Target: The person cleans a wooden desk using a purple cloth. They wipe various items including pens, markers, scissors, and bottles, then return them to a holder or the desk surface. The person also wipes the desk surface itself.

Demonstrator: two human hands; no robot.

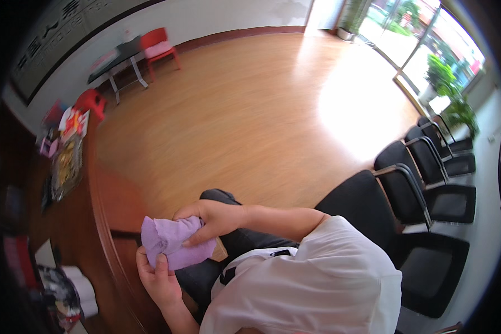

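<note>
A folded lavender cloth (173,238) is stretched between my two hands, above my lap and beside the wooden desk. My left hand (160,277) pinches its lower left edge, the thumb lying on the front. My right hand (215,219) grips the upper right part, with the thumb pressed across the front and the other fingers mostly hidden behind the fabric. A dark grey mark shows on the cloth near my left thumb.
A brown wooden desk (102,225) runs along the left, bearing a clear plastic tray (67,167) and other items. Black chairs (401,200) line the right side. Farther off stand a red chair (156,46), a dark folding table (117,62) and glass doors (413,33).
</note>
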